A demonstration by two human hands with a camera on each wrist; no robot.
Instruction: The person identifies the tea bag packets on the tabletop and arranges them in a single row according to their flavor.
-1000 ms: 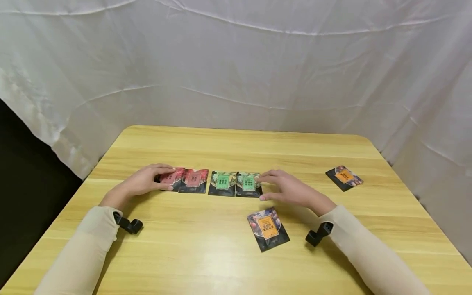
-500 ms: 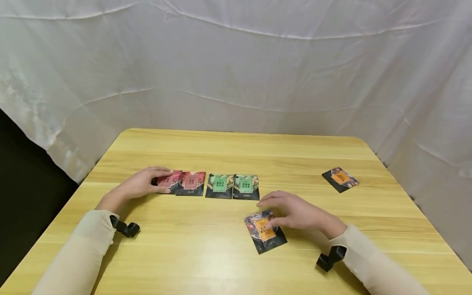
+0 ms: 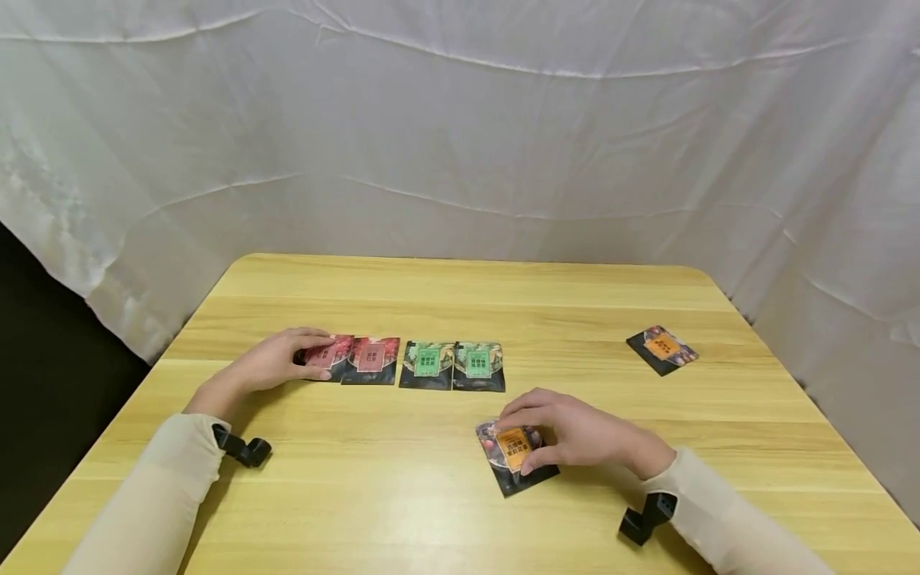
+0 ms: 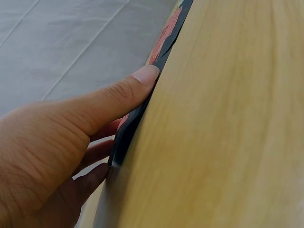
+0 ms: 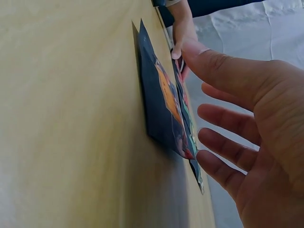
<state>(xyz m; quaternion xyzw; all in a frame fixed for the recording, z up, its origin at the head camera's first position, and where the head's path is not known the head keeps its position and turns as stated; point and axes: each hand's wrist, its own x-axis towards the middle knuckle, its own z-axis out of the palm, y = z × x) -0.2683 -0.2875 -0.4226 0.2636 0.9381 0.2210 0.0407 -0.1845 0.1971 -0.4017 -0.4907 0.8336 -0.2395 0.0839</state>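
Note:
In the head view my left hand [image 3: 262,363] rests on the leftmost red-labelled sachet [image 3: 338,355]. Its thumb touches the near edge, and the other fingers lie over the left part. A second red-labelled sachet [image 3: 370,359] lies right beside it. My right hand [image 3: 585,431] hovers over an orange-labelled sachet [image 3: 513,451], which lies slightly turned on the table nearer to me. The right wrist view shows the right thumb and fingers spread apart, with a gap between them and this orange-labelled sachet [image 5: 164,99].
Two green-labelled sachets, one on the left [image 3: 426,363] and one on the right [image 3: 478,366], continue the row after the red ones. Another orange-labelled sachet [image 3: 662,347] lies askew at the right of the wooden table [image 3: 345,495]. A pale curtain [image 3: 460,144] hangs behind.
My right hand has left the right-hand green-labelled sachet and come nearer to me, over the closer orange-labelled sachet. The left hand stays on the leftmost red-labelled sachet.

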